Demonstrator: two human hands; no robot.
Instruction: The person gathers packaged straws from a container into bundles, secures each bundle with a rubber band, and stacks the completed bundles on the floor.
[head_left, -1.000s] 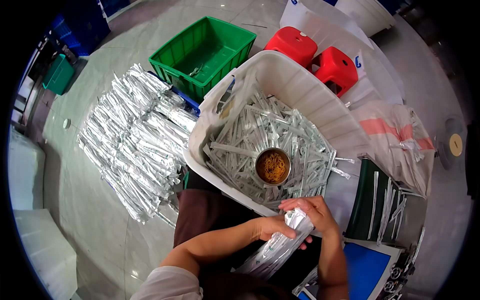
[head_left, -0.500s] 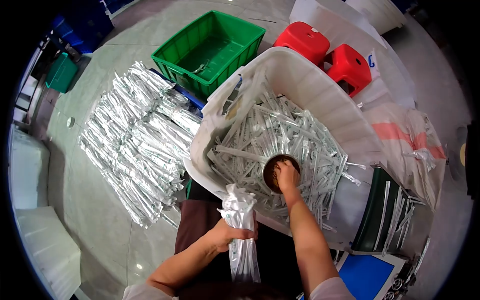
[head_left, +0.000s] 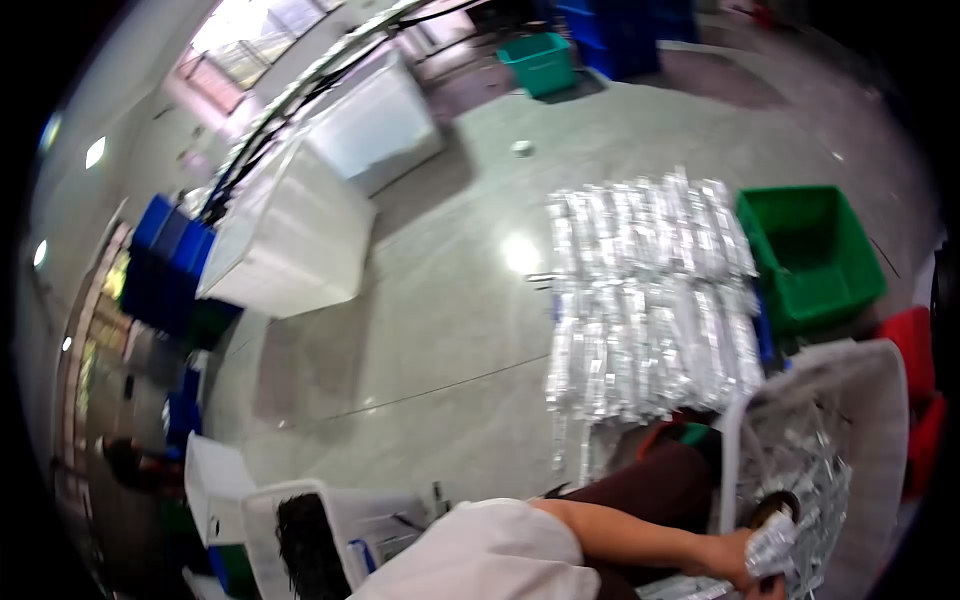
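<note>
At the lower right, my left hand is closed around a bundle of slim, shiny plastic-wrapped packets. Just below that bundle, a small part of my right hand shows at the frame's bottom edge; its fingers are mostly hidden and blurred. Behind the bundle, a round brown bowl rests among loose clear packets. These lie inside a large white tub. Left of the tub, many wrapped bundles lie in rows on the floor.
A green crate stands beyond the rows, with red stools at the right edge. White bins are at upper left, and a teal bin is at the back. At lower left is another white container.
My view has swung left, so the tub and both hands now sit at the lower right. My left hand still holds the bundle. My right hand has left the bowl.
</note>
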